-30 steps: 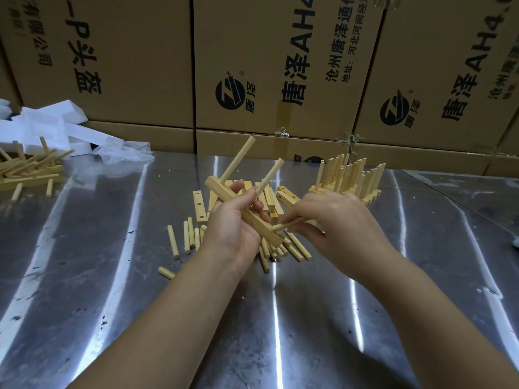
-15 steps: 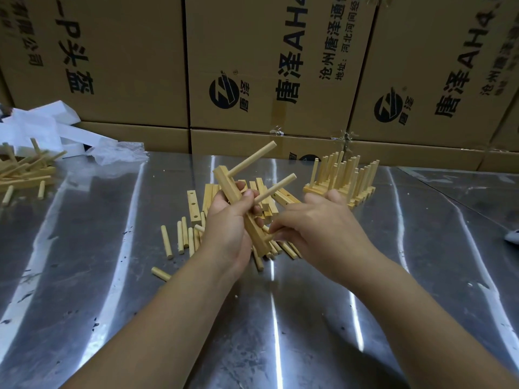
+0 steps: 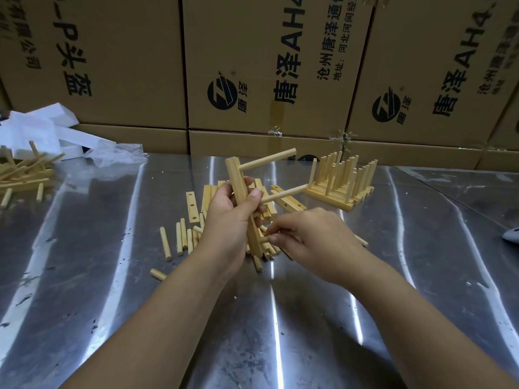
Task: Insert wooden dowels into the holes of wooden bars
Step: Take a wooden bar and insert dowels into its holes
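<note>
Risk of jamming: left hand point(image 3: 233, 217) clamps the wooden bar point(image 3: 238, 182), right hand point(image 3: 311, 242) pinches a third dowel point(image 3: 264, 239) against its lower end; any tilt could wedge it.

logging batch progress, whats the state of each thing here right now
pale square wooden bar: gripped near upright by the left hand, two round wooden dowels seated in it
third short dowel: pinched by the right hand, tip at the bar's lower end, depth unclear
loose round dowels: lying flat
spare drilled wooden bars: lying flat, holes empty
finished bars: stacked, dowels standing upright
</note>
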